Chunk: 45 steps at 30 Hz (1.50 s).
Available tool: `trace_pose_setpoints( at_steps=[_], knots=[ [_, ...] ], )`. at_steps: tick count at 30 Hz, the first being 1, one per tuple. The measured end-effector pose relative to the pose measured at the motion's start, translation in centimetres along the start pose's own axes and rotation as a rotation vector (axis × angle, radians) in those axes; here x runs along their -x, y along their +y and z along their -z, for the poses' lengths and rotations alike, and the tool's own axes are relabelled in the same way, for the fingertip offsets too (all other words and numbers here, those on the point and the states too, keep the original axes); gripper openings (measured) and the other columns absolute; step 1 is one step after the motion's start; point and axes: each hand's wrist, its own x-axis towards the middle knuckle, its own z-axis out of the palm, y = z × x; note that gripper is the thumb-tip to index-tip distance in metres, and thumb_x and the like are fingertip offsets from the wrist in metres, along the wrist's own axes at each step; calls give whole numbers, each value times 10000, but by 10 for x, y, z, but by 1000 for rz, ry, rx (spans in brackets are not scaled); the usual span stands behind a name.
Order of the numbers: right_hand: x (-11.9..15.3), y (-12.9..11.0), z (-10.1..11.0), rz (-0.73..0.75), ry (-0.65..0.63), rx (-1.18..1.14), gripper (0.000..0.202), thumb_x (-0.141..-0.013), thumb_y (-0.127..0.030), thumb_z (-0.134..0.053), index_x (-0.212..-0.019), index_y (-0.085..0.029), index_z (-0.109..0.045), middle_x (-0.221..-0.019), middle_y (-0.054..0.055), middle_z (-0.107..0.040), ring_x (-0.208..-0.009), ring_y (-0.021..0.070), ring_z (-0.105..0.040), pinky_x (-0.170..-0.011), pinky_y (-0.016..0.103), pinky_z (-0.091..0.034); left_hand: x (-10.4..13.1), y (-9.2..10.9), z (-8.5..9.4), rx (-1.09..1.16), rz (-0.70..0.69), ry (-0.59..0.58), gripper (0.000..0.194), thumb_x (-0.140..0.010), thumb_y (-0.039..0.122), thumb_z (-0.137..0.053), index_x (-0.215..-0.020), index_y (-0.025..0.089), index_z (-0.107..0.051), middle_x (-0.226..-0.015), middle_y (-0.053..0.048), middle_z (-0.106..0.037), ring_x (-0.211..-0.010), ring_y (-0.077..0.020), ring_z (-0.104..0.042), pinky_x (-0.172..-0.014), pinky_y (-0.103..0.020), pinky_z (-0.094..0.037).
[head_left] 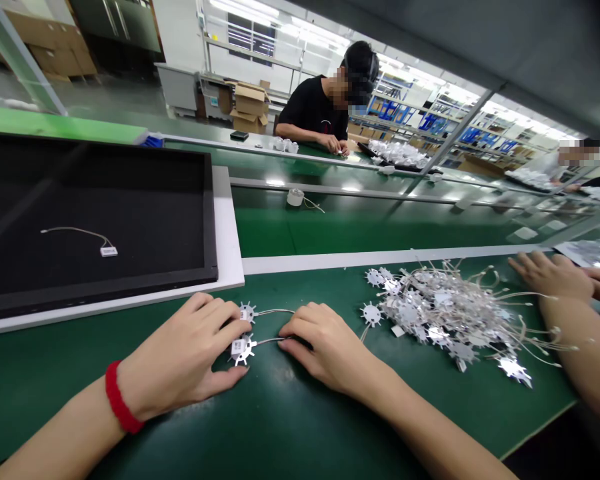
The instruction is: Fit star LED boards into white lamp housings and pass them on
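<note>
My left hand (187, 357), with a red band at its wrist, curls its fingers and thumb around two small silver star-shaped metal pieces. The nearer star-shaped piece (245, 353) carries a white labelled block and lies between thumb and forefinger. The farther star-shaped piece (249, 311) shows just past the fingertips. A thin pale wire (267, 341) runs from the nearer piece to my right hand (325, 343), which pinches its end between thumb and forefinger. Another wire (275, 311) from the farther piece passes behind the right fingers, where its end is hidden.
A heap of similar star-shaped pieces with wires (440, 307) lies to the right on the green table (300, 433). Left stands a black tray (95, 200) holding one wired white block (109, 251). Another person's hand (555, 273) rests beyond the heap; a co-worker (310, 110) sits opposite.
</note>
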Motion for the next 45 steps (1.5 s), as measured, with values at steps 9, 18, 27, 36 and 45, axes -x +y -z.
trace_pose_setpoints(
  at_steps=[9,18,27,36,45],
  knots=[
    [1,3,6,30,84,-23,131,-970,-256,-630,-948,-165,-722,-906,52,-704,-825,193,-581,-766,338,-398,-1,-3,4,31,12,-37,273,-806,364,-699,-975,155,-653,-922,-87,-677,-770,-270,-592,-776,-409,-399],
    [1,0,1,82,63,-40,155,-978,-275,-629,-979,-158,-730,-921,48,-710,-871,196,-601,-786,345,-387,-1,-7,5,32,9,10,315,-758,377,-764,-931,161,-614,-909,-70,-678,-793,-273,-621,-794,-414,-433],
    [1,1,-2,110,94,-25,138,-978,-266,-626,-970,-171,-725,-920,35,-710,-834,183,-575,-769,335,-382,6,-10,-9,4,-23,-33,728,-822,446,-768,-1414,148,-464,-1380,-121,-633,-1273,-351,-569,-1148,-519,-280],
    [0,-1,-8,128,107,28,125,-960,-265,-651,-1007,-176,-724,-953,41,-695,-860,194,-565,-763,334,-399,5,-11,-1,86,-29,20,330,-856,329,-709,-1129,182,-595,-1162,-121,-652,-1122,-344,-612,-1071,-606,-403],
    [-3,-1,-21,127,187,149,135,-986,-189,-580,-891,-167,-673,-875,37,-672,-781,188,-527,-721,325,-383,5,-13,-3,93,-34,-2,225,-885,301,-696,-1048,189,-589,-1143,-118,-609,-1127,-334,-577,-1090,-627,-389]
  ],
)
